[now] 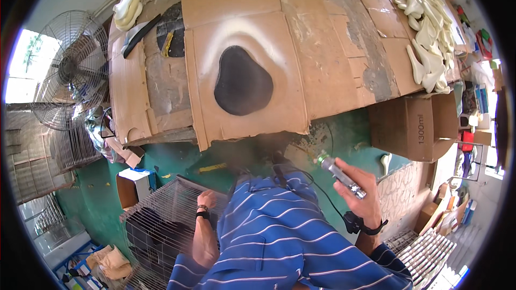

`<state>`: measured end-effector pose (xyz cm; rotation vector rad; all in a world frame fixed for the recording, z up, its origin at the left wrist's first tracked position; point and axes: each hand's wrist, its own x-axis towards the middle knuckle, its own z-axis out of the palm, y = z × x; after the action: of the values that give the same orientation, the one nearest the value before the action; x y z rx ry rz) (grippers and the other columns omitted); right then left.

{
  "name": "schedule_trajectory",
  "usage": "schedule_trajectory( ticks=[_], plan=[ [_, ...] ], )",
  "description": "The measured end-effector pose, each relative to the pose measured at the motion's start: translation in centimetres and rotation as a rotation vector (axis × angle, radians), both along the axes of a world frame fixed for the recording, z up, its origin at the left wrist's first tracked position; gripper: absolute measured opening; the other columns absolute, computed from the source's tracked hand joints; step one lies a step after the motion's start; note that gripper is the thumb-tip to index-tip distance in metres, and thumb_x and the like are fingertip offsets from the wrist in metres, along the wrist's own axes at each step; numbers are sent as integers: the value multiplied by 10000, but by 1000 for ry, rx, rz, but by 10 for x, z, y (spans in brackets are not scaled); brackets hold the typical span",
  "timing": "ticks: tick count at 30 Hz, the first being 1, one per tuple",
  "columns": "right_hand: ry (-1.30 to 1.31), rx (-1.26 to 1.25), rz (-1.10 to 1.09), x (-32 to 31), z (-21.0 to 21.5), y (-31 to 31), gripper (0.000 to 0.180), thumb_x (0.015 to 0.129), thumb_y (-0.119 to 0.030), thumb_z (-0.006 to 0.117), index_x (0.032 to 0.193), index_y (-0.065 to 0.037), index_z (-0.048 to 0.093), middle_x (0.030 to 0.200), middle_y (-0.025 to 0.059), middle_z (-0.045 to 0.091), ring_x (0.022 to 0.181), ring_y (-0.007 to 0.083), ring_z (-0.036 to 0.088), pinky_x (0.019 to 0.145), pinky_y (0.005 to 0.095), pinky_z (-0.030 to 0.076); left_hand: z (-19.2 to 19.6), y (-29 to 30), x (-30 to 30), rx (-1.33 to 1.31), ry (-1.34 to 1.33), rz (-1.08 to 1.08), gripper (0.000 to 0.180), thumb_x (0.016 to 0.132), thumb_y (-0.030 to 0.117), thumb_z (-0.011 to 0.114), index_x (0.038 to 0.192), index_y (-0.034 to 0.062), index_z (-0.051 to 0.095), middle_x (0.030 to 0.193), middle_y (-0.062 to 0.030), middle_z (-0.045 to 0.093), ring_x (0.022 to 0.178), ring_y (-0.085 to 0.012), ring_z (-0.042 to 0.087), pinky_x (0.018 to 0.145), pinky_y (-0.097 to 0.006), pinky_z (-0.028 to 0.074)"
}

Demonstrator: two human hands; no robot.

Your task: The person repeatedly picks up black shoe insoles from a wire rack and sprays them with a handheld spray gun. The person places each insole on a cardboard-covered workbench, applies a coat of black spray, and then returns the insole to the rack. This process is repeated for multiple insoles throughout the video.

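Note:
In my right hand (pixel 359 187) I grip a slim silver cylinder (pixel 344 176) with a green end; its exact kind is unclear. The fingers are closed around it, and its green end points up toward the table. My left hand (pixel 207 198) hangs low beside a wire rack (pixel 161 209), fingers curled in, with nothing visible in it. On the table in front lies a black, rounded-triangular pad (pixel 243 81), resting on a cardboard sheet (pixel 201 115). A whitish, powdery band (pixel 242 27) curves around the pad's far side. Neither hand touches the pad.
Many cream curved pieces (pixel 430 27) are heaped at the far right. An open cardboard box (pixel 414 126) sits below them. A large fan (pixel 70 67) stands left. A black strip (pixel 141 36) and yellow-handled tool (pixel 167 44) lie far left. A dark cable (pixel 325 196) runs near my right hand.

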<state>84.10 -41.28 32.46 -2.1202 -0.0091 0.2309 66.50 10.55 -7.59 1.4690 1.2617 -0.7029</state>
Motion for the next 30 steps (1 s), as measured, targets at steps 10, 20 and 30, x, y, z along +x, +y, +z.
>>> schedule_trajectory(
  ticks=[10, 20, 30],
  plan=[
    [-111, 96, -61, 34, -6, 5, 496, 829, 9, 739, 1313, 24, 632, 999, 194, 713, 826, 263, 694, 758, 309, 529, -9, -4, 39, -113, -228, 165, 374, 937, 112, 640, 1291, -4, 600, 947, -150, 703, 780, -275, 702, 608, -416, 568],
    [-110, 115, 109, 35, -18, -36, 584, 771, 57, 754, 1337, -12, 626, 992, 195, 703, 826, 337, 693, 750, 340, 533, 17, -78, 79, -19, -190, -33, 389, 933, 186, 672, 1296, 55, 624, 1050, -73, 725, 881, -196, 719, 661, -345, 563],
    [-71, 111, 100, 38, -13, -56, 633, 746, 71, 754, 1357, -7, 608, 948, 185, 690, 778, 328, 667, 701, 334, 520, 44, -134, 178, 45, -485, -177, 296, 937, 144, 674, 1211, 32, 674, 989, -65, 745, 812, -138, 708, 647, -284, 565]
  ],
)
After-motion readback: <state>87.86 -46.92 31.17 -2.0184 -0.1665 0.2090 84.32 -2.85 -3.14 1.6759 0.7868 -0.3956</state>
